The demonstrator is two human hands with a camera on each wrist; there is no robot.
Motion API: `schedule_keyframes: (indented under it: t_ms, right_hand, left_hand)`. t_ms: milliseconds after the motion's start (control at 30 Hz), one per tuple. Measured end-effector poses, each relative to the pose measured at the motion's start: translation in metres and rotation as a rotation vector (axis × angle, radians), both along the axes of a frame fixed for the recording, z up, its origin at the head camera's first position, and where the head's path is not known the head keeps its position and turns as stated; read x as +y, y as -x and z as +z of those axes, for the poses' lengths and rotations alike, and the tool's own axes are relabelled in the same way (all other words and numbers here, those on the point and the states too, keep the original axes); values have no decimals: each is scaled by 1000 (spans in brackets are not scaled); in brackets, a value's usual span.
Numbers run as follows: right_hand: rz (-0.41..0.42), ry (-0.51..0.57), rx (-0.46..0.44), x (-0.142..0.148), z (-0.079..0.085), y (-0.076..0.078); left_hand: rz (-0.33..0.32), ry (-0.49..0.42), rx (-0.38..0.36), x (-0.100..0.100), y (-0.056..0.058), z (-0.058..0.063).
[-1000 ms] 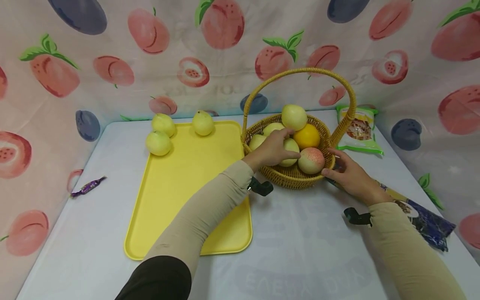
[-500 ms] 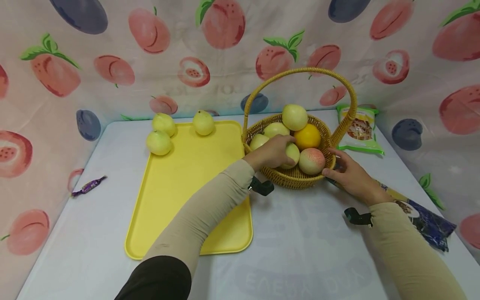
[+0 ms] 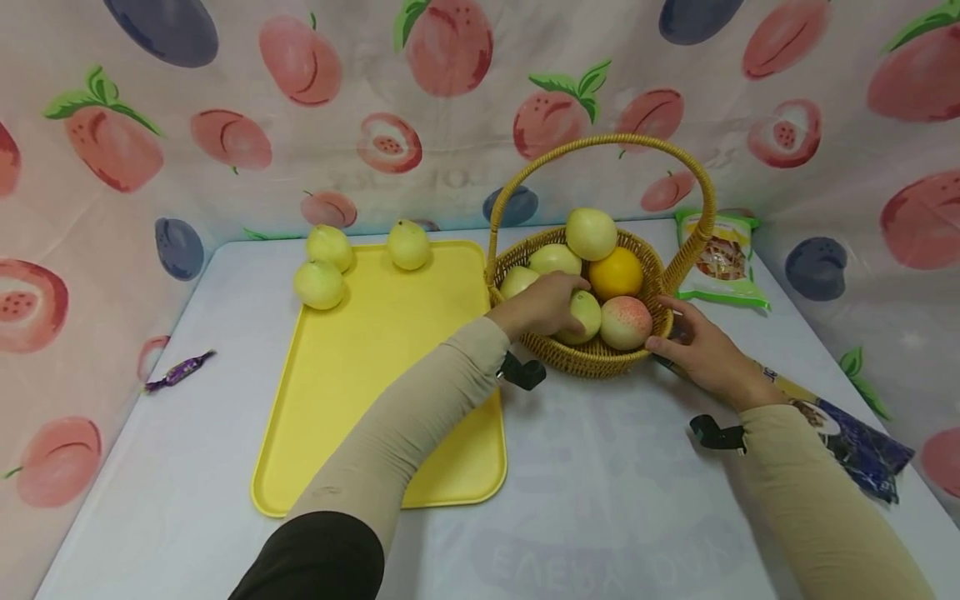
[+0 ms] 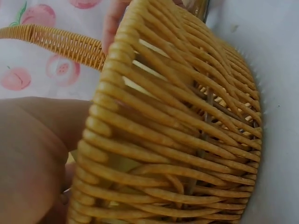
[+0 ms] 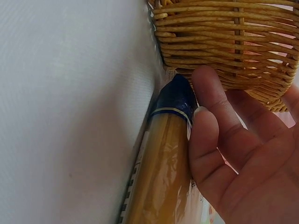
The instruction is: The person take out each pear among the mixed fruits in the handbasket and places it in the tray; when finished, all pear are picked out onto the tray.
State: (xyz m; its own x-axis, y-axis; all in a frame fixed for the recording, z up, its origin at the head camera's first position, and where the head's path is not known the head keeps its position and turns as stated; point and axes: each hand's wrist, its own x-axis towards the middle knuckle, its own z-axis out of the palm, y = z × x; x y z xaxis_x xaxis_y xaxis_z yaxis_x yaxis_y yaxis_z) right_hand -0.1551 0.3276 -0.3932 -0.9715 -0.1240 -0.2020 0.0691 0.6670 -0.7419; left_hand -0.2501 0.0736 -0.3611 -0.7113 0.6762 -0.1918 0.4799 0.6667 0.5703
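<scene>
In the head view, a wicker basket [image 3: 577,360] with a tall arched handle holds several pale yellow-green pears, an orange [image 3: 616,272] and a pink-speckled peach [image 3: 626,322]. My left hand [image 3: 546,303] reaches over the near left rim and grips a pear [image 3: 584,315] inside, thumb and fingers around it. The left wrist view shows that hand partly behind the basket wall [image 4: 177,135]. At the right rim my right hand [image 3: 705,348] holds the basket between thumb and fingers. From the right wrist, its fingers touch the basket's side [image 5: 224,42].
A yellow tray [image 3: 375,358] lies left of the basket, with pears [image 3: 318,284] at its far corner and far edge. A purple wrapped candy [image 3: 180,371] is farther left. Right of the basket lie a green snack bag [image 3: 722,258] and a long blue-and-yellow packet [image 3: 847,442].
My left thumb and fingers have closed around the pear in the basket, and its position has shifted slightly. My right hand stays at the rim.
</scene>
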Motion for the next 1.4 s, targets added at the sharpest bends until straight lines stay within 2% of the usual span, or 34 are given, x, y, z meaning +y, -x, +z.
schedule_keyframes:
  t_ms: [267, 667, 933, 1167, 1400]
  right_hand:
    - [-13, -10, 0, 0, 0, 0]
    - [-3, -14, 2, 0, 0, 2]
    - [-7, -1, 3, -2, 1, 0]
    - [-7, 6, -1, -3, 1, -1]
    - [-8, 3, -3, -2, 2, -1]
  left_hand:
    - [3, -42, -30, -2, 0, -2]
    - [-50, -68, -88, -4, 2, -2]
    - [-64, -84, -77, -4, 1, -6]
    - [-73, -165, -70, -11, 0, -9]
    - [-84, -252, -61, -15, -4, -2]
